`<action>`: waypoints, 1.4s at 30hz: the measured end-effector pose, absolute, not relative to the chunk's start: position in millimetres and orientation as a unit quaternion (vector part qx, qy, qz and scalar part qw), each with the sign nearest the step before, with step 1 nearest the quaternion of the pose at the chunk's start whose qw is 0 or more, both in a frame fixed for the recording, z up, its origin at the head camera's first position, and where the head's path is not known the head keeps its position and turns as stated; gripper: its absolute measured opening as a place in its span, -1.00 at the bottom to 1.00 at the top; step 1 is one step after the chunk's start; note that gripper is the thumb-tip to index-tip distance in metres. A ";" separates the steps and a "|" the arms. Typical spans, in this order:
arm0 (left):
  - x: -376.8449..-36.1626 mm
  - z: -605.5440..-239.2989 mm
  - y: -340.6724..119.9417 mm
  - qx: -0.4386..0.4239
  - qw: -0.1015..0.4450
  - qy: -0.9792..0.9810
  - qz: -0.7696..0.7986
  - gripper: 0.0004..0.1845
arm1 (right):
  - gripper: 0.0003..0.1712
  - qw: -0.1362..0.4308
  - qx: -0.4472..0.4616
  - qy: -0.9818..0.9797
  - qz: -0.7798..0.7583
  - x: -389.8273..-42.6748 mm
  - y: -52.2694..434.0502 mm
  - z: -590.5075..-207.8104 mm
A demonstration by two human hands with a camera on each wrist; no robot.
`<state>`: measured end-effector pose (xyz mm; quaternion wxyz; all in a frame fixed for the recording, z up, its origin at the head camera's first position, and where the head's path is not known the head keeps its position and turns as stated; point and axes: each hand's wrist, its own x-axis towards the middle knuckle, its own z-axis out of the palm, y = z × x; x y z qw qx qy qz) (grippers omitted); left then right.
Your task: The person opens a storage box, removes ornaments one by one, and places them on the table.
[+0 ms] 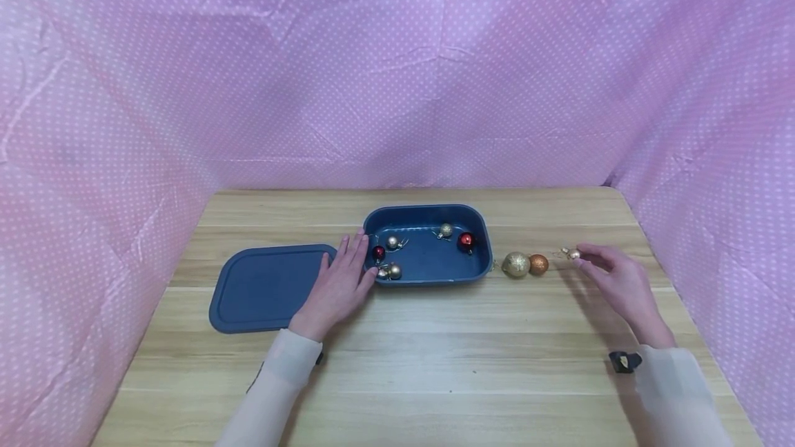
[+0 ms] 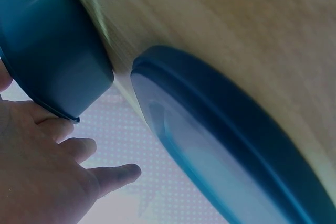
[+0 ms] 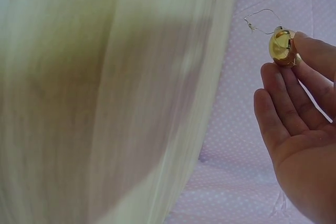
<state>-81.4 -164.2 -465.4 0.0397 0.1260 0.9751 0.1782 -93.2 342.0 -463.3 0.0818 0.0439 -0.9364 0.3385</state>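
Fingertip grip (image 3: 294, 51) on one gold bauble (image 3: 282, 49)

From my remote seat I see two bare hands, no gloves, rings or watches. The left hand (image 1: 338, 286) comes out of a long, loose sleeve in pale cream fabric, with a small dark piece showing at the cuff. The right hand (image 1: 621, 285) wears the same cream sleeve, and a small black clip-like device (image 1: 624, 361) sits at its wrist edge.
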 end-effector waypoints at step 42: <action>-81.4 -467.1 -164.8 0.129 0.034 0.974 0.183 -0.24 | -0.58 0.005 0.081 -0.948 0.309 -108.9 341.5 -478.1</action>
